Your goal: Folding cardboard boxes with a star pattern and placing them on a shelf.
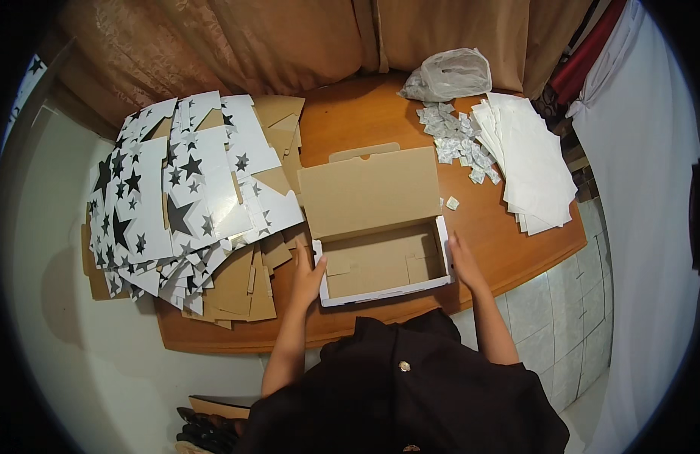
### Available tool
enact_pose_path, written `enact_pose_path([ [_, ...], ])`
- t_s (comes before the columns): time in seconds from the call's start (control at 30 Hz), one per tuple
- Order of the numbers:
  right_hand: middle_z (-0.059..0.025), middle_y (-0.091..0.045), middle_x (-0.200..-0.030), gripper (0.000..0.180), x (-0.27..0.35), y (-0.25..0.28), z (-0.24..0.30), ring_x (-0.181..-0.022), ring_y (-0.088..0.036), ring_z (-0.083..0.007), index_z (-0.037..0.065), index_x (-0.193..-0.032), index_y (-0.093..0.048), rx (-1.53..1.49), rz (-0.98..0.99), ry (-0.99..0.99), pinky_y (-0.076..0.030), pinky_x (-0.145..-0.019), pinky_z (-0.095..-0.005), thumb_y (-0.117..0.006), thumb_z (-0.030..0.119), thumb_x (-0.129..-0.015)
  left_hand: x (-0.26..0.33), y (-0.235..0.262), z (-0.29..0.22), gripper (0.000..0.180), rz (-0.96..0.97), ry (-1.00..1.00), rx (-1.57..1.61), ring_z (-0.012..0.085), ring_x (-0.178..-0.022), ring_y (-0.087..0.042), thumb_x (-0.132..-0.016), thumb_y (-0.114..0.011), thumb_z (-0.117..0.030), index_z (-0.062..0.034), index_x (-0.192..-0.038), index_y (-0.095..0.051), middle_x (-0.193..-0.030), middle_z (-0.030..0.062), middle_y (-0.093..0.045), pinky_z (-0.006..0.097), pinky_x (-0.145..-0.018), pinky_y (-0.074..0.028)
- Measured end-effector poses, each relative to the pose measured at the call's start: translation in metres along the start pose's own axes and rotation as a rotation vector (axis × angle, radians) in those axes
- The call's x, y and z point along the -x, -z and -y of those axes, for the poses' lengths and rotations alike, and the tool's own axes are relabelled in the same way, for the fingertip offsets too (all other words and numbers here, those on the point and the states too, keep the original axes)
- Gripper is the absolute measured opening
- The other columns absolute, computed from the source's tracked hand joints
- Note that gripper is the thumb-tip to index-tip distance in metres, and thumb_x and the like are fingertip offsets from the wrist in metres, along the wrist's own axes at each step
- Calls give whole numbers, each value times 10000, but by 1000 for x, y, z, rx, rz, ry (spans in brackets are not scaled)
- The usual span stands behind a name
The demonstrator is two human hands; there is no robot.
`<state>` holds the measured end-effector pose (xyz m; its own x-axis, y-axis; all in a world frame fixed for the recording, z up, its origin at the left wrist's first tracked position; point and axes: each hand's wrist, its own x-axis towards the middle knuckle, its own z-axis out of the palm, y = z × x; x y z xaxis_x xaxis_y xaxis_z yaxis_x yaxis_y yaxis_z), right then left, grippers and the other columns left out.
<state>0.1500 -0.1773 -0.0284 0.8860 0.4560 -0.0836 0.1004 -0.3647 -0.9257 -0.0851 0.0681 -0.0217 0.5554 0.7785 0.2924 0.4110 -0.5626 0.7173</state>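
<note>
In front of me at the table's near edge stands a cardboard box point(384, 293), white outside and brown inside. Its hinged lid point(369, 193) is raised and leans back, with a tuck flap along the top; inside, only bare brown cardboard shows. My left hand point(310, 277) grips the box's left wall, thumb toward the rim. Against the right wall rests my right hand point(463, 261), so the box is held between both palms. Some fingertips are hidden behind the walls.
Flat star-printed cardboard blanks point(191, 181) lie piled at left. Small sachets point(459, 140) are scattered at back right, with one sachet point(452, 203) apart. Beside them are white paper sheets point(535, 163) and a clear plastic bag point(452, 74). The wooden table point(350, 121) meets brown curtains behind.
</note>
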Motion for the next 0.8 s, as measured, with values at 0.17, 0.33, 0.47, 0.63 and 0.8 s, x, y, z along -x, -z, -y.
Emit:
enact_pose_path([
  [0.17,-311,-608,-900,414,22,4,50,-911,-583,-449,-66,-921,-593,460,239,-135,-464,-801,-447,-408,302,-959,23,1,11,476,312,321,299,359,-1130,-533,-949,-437,-200,12,-1364,-338,-1195,269,-545,395,-928,-412],
  [0.33,-298,-597,-826,327,8,-3,35,-832,-567,-472,-48,-893,-576,549,160,8,-465,-745,-474,-438,245,-944,12,-1,-2,450,333,411,53,415,-1090,-532,-951,-408,-186,25,-1345,-354,-1182,273,-551,418,-908,-413],
  [0.47,-185,-620,-938,183,28,2,39,-946,-584,-359,1,-980,-587,264,-149,578,-433,-857,-439,-559,146,-872,19,10,-22,385,-64,-54,96,412,-1041,-529,-907,-486,-146,9,-1259,-461,-1110,220,-584,444,-911,-390],
  [0.63,-76,-607,-995,233,66,12,34,-995,-570,-252,75,-1018,-599,495,177,843,-360,-941,-463,-646,108,-792,49,42,-50,256,320,-506,-11,265,-886,-597,-793,-652,-124,-41,-1032,-613,-980,106,-625,380,-821,-424],
  [0.8,-47,-611,-948,215,67,7,2,-949,-577,-217,109,-980,-610,584,174,871,-347,-955,-463,-669,146,-777,63,24,-36,251,407,-564,-144,199,-807,-627,-774,-670,-122,-98,-1021,-642,-886,60,-662,373,-796,-432],
])
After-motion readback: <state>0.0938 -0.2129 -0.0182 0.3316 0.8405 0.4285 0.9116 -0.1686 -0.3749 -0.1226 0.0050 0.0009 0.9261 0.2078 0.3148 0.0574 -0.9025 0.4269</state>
